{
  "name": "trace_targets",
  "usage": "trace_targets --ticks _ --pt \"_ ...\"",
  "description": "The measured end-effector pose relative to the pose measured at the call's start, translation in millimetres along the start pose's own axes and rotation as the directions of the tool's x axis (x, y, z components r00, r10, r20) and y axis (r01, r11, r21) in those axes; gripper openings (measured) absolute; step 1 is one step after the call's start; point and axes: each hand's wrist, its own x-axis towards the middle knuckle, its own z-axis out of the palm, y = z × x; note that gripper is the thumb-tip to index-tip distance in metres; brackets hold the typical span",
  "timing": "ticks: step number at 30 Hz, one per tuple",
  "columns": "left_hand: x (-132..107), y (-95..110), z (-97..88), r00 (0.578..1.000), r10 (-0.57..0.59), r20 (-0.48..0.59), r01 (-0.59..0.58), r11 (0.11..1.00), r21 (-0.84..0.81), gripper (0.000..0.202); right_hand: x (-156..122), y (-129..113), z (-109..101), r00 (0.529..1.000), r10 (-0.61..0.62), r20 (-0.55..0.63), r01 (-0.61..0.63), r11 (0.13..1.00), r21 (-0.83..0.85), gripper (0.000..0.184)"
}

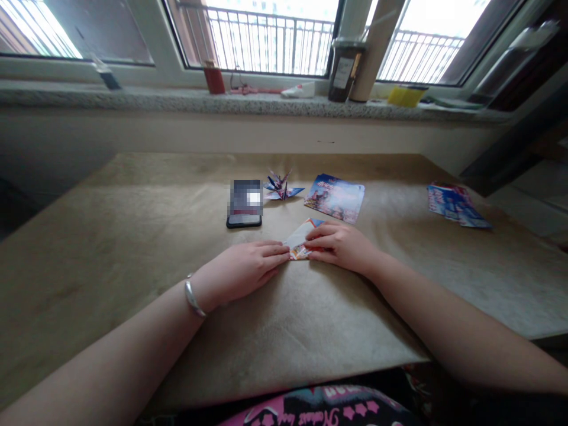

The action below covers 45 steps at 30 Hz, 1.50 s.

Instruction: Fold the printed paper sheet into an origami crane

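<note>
A folded sheet of printed origami paper (296, 238) lies on the table in front of me, its white back and a coloured edge showing. My left hand (248, 269), with a silver bangle at the wrist, rests palm down, fingers stretched out and fingertips at the paper's left corner. From the other side, my right hand (339, 244) lies over the paper's right part with fingers spread, hiding much of it. Both hands appear to press the paper against the table rather than lift it. Just beyond stands a folded paper crane (284, 190) in blue and pink.
A phone (244, 220) with a blurred screen lies left of the crane. Right of it is a stack of patterned paper sheets (336, 198); more printed packets (457, 204) lie far right. On the windowsill (168, 102) stand a dark jar (344, 72) and a red container (214, 80).
</note>
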Motion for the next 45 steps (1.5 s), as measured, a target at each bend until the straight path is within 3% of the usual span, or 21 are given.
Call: trace_targets --ticks 8,18,25,35,41,45 --pt "-1.5 -6.8 1.0 1.000 0.000 0.003 0.000 1.000 0.017 0.035 -2.6 4.8 0.6 0.997 0.078 -0.020 -0.076 0.994 0.078 0.022" --pt "-0.2 -7.2 7.4 0.998 -0.021 0.055 0.018 0.999 0.047 0.046 1.6 -2.9 5.1 0.948 0.308 -0.078 -0.311 0.950 -0.028 0.023" --pt "-0.7 -7.3 4.4 1.000 0.003 0.009 -0.003 0.998 0.058 0.037 7.0 2.8 12.4 0.934 0.352 -0.058 -0.353 0.935 -0.025 0.011" --pt "3.9 1.9 7.5 0.987 -0.157 -0.031 0.158 0.987 0.025 0.028 9.3 8.5 15.7 0.933 0.360 -0.022 -0.361 0.932 -0.038 0.014" --pt "11.6 -3.1 15.7 0.935 -0.341 -0.094 0.334 0.939 -0.086 0.019 10.4 11.0 17.9 0.924 0.382 -0.027 -0.382 0.924 -0.007 0.012" --pt "12.3 -9.1 20.1 0.924 -0.379 -0.056 0.371 0.921 -0.116 0.016 10.5 11.8 19.1 0.925 0.379 -0.026 -0.379 0.925 0.004 0.013"
